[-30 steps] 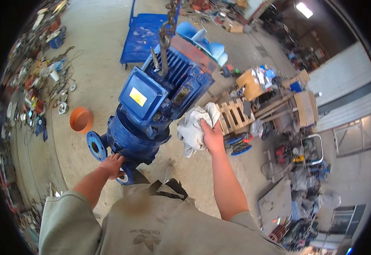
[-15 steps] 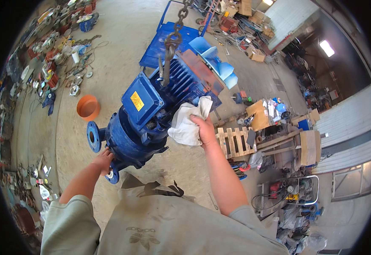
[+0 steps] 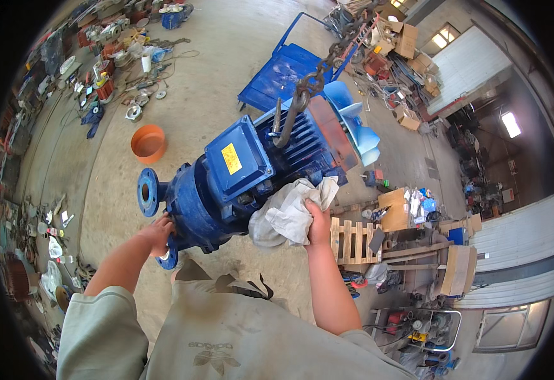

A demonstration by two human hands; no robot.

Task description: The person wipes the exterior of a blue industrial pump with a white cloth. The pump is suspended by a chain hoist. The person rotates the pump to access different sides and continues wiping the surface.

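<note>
A blue motor pump (image 3: 198, 196) hangs tilted from a hook (image 3: 286, 130) on a heavy chain (image 3: 312, 81). Its terminal box (image 3: 238, 157) bears a yellow label, and pale blue fan blades (image 3: 358, 130) show at the far right end. My left hand (image 3: 157, 235) is closed on the pump's lower left side, between its two flanges (image 3: 150, 192); the fingertips are partly hidden. In my right hand (image 3: 317, 223) is a bunched whitish cloth (image 3: 288, 212), pressed along the motor's near right side.
An orange tub (image 3: 148, 144) stands on the floor left of the pump. Behind the pump is a blue flat cart (image 3: 283, 79). A wooden pallet (image 3: 353, 242) and a cardboard-topped heap lie to the right. Loose machine parts (image 3: 103, 85) crowd the left side.
The cloth has moved slightly down along the motor and looks more spread out, still in my right hand. My left hand stays at the flanges. The whole view has shifted and turned somewhat.
</note>
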